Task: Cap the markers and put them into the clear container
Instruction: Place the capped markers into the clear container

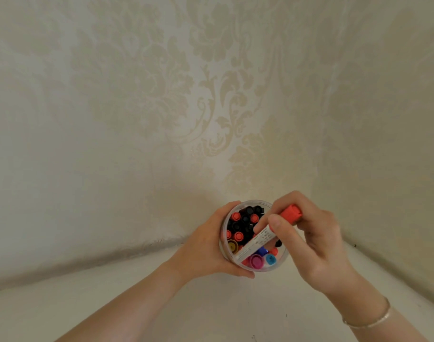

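Markers fill most of the clear container — seen from above as a cluster of cap ends: black ones toward the far side, several red, one yellow at the left edge, a purple, a blue and a light-blue one near the front rim.

Head view: the container is round w/ see-through walls and sits in front of a corner where two walls w/ pale floral wallpaper meet. It stands on or just above a white surface; can't tell if it's lifted. Left hand wraps the container's left side, fingers curled round the wall, thumb at the near rim.

Right hand pinches a red-capped marker btw thumb and fingers. That marker has a white barrel w/ printed text and its cap on; it lies tilted across the container's mouth, red cap end up and to the right past the rim, the other end low at the front-left, touching the caps of markers already inside. Thumb presses the barrel mid-length. Thin gold bracelet on the right wrist.

Both forearms come in from the bottom edge — bare, no sleeves.
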{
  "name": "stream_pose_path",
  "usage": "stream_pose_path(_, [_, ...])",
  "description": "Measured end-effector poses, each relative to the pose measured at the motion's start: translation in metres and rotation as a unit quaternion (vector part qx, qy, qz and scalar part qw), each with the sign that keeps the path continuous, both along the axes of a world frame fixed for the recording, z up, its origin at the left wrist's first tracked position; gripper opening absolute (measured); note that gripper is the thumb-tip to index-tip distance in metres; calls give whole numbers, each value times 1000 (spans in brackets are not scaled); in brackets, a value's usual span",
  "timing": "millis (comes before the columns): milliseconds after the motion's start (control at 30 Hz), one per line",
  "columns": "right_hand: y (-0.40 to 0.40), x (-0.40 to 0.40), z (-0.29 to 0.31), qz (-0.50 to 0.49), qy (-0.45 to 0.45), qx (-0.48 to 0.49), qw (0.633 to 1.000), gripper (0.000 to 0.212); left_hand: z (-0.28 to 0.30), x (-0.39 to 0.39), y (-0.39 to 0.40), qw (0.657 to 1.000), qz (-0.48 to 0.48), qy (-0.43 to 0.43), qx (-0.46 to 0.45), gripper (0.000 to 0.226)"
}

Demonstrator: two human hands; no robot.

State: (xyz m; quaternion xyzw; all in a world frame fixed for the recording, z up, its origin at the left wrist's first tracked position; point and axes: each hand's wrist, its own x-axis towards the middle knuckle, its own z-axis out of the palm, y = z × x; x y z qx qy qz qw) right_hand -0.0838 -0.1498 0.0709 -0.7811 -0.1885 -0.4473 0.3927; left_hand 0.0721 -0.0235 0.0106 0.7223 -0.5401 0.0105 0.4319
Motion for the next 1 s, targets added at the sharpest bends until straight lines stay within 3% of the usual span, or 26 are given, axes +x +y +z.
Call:
stream_pose_path(167, [3,5,-13,-78,73,-187,977,16,7,-2,-5,1000,-9,1,1,115])
stream_pose_path(333, [0,11,-7,-54,138,-136,980,6,8,-1,-9,1000,-3,1,1,112])
stream_pose_path(533, [0,19,-1,-77,240,-160,954,8,8,3,-12,999,21,32,-37,105])
stream_pose_path(700, [-4,21,22,-1,365,-83,928,36,8,10,-13,997,28,55,-36,106])
stream_pose_path(867, [-11,25,33,5,422,-30,906,6,11,10,-16,998,32,52,-29,105])
stream_pose_path(1000, [-9,30,33,-19,430,-27,902,12,12,10,-17,998,27,42,-25,105])
